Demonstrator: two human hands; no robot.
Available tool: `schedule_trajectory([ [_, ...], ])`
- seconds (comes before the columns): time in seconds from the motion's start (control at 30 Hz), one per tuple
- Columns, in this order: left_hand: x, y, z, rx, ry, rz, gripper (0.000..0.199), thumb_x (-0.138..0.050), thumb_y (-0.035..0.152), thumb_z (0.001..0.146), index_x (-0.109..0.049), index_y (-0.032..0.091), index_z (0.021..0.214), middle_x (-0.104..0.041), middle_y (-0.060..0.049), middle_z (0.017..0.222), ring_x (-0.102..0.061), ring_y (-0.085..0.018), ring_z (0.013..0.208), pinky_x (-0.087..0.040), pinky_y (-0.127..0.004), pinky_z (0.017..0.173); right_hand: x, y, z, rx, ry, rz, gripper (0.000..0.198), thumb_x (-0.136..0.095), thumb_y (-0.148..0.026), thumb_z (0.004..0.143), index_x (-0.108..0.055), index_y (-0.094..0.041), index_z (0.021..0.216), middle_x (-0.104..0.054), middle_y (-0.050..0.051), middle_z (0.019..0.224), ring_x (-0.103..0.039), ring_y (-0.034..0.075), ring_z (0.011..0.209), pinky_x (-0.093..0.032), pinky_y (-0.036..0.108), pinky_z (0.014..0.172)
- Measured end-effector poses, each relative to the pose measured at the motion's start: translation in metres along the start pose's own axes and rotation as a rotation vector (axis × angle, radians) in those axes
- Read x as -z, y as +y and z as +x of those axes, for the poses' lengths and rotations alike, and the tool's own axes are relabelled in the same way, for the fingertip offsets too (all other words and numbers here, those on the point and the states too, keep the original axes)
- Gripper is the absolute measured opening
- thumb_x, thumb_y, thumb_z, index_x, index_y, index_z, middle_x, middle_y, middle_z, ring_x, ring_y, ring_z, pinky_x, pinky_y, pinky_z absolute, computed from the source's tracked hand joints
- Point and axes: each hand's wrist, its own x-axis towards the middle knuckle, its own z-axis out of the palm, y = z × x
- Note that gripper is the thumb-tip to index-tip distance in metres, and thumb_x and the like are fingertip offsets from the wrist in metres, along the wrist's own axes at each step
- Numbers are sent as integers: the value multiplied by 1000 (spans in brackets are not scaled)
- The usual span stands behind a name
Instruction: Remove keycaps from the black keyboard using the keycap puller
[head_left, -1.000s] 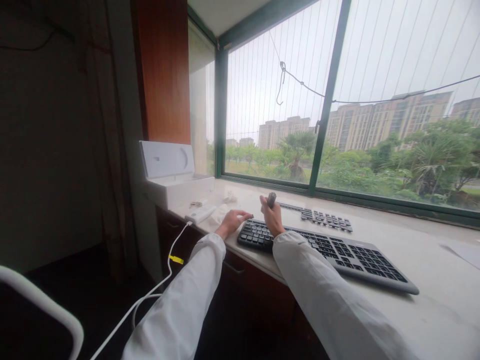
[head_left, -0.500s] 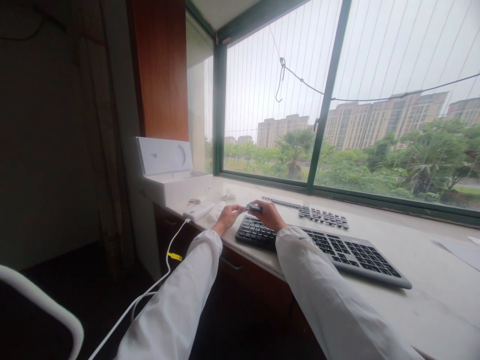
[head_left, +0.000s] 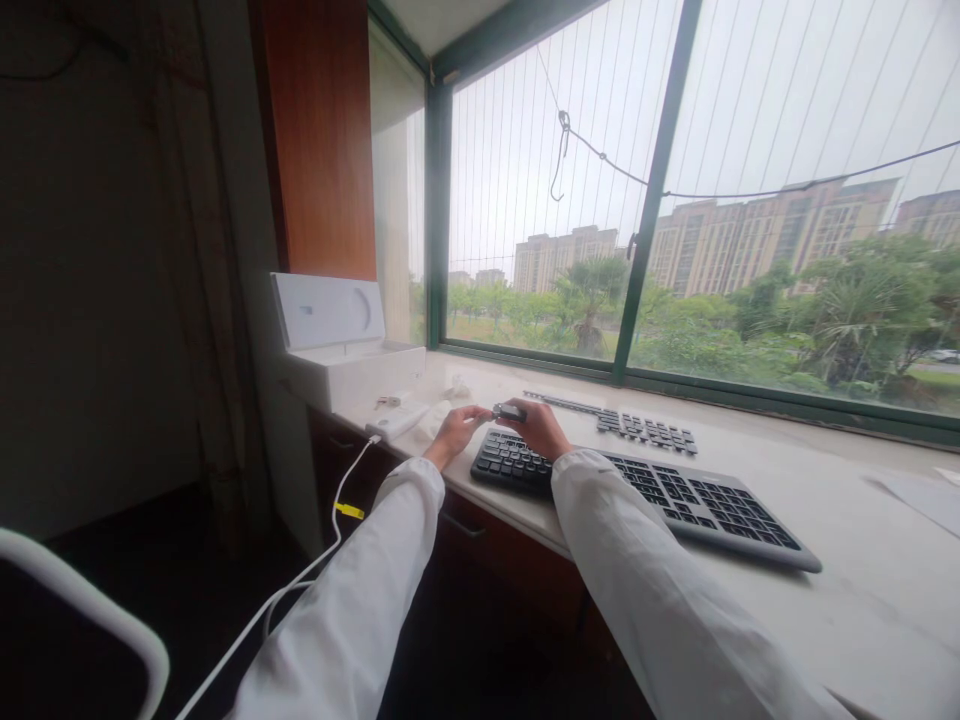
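A dark keyboard lies along the counter's front edge, with keys on its left end and many bare key sockets towards the right. Above its left end, my right hand is closed around a small dark object, too small to name. My left hand pinches at the left tip of that object; whatever sits between those fingertips is too small to make out. Loose dark keycaps lie in rows behind the keyboard, with a long thin row of them to their left.
An open white box stands at the counter's left end. Near it are a white power strip, small metal pieces and crumpled white material. A white cable with a yellow tag hangs off the edge. Paper lies at right.
Both hands stay in nearly the same place over the keyboard, still at the small dark object. The view has shifted very slightly.
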Motion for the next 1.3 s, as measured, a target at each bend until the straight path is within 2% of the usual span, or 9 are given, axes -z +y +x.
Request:
schedule_trajectory([
  [0.1,0,-1,1,-35,0,-36,39,-72,48,75,-74,16,97,-74,-10,102,-66,-23,100,-45,-36,96,1,-2,0,-7,4,-12,29,-64,-48,84,-73,-21,91,-73,3,77,-64,17,70,-43,25,66],
  [0.2,0,-3,1,-30,-11,-24,39,-75,44,74,-73,18,103,-74,-9,100,-66,-22,100,-45,-37,98,1,-3,0,-12,15,-25,31,-64,-49,84,-73,-20,90,-72,3,75,-63,17,70,-42,25,66],
  [0.37,-1,-5,-1,31,-34,-51,40,-80,38,69,-70,17,102,-74,-8,93,-68,-22,92,-47,-38,95,2,-3,0,-27,10,-27,35,-64,-52,83,-72,-18,89,-72,4,74,-63,17,68,-42,25,64],
  [0.57,-2,1,-5,44,-45,-28,41,-78,43,72,-68,18,104,-74,-7,90,-69,-21,92,-48,-37,93,2,-6,0,-38,-4,-30,35,-64,-51,84,-73,-19,89,-73,4,76,-64,18,71,-42,25,66],
  [0.8,-2,-1,-3,-11,1,94,31,-73,41,76,-69,20,99,-74,-7,92,-68,-22,94,-49,-36,91,5,-9,-1,-4,-7,-80,19,-59,-33,88,-75,-23,91,-74,2,81,-67,19,76,-45,25,70],
  [0.93,-1,-5,0,-20,71,184,24,-66,40,81,-71,19,92,-73,-7,98,-66,-23,99,-46,-37,95,4,-13,-2,-3,5,-135,24,-55,-18,86,-72,-27,99,-75,2,87,-69,19,84,-46,26,75],
  [1.03,0,-8,2,7,67,228,23,-62,40,84,-72,20,89,-74,-7,96,-65,-22,99,-44,-38,98,6,-21,-1,-62,48,-203,25,-53,-16,86,-71,-28,99,-75,2,86,-69,20,82,-46,26,73],
  [1.17,1,-12,4,37,47,270,20,-65,37,81,-73,20,89,-74,-6,95,-65,-22,97,-45,-36,96,21,-36,2,-87,34,-328,26,-52,-15,86,-71,-27,99,-75,4,85,-68,21,77,-44,26,69],
  [1.3,1,-9,3,57,67,283,21,-68,39,78,-72,20,88,-73,-7,96,-65,-23,96,-46,-37,94,66,-41,-3,-69,-71,-479,30,-52,-12,82,-73,-25,98,-75,6,88,-67,21,75,-40,27,65],
])
